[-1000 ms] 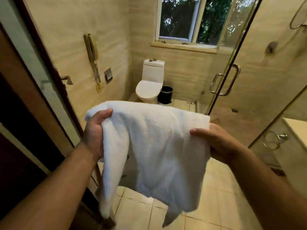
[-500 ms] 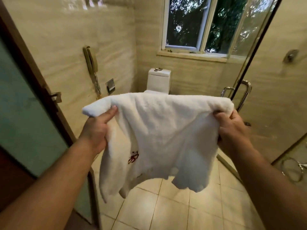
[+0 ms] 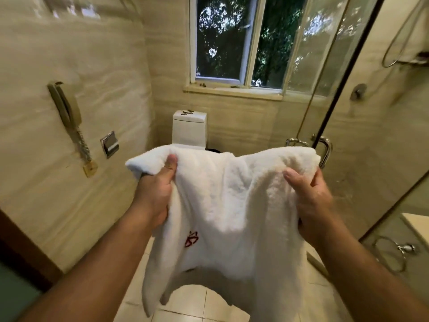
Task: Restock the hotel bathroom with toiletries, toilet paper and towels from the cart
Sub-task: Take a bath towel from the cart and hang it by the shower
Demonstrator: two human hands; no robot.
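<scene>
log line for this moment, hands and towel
left hand: grips white terry towel top edge | right hand: grips same edge | towel: hanging spread, red emblem visible | ahead: white ceramic toilet

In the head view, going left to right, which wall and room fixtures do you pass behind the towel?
Wall phone → metal paper holder → toilet tank → shower door handle → shower valve → towel ring. The white towel spans the middle, so it is left out.
</scene>
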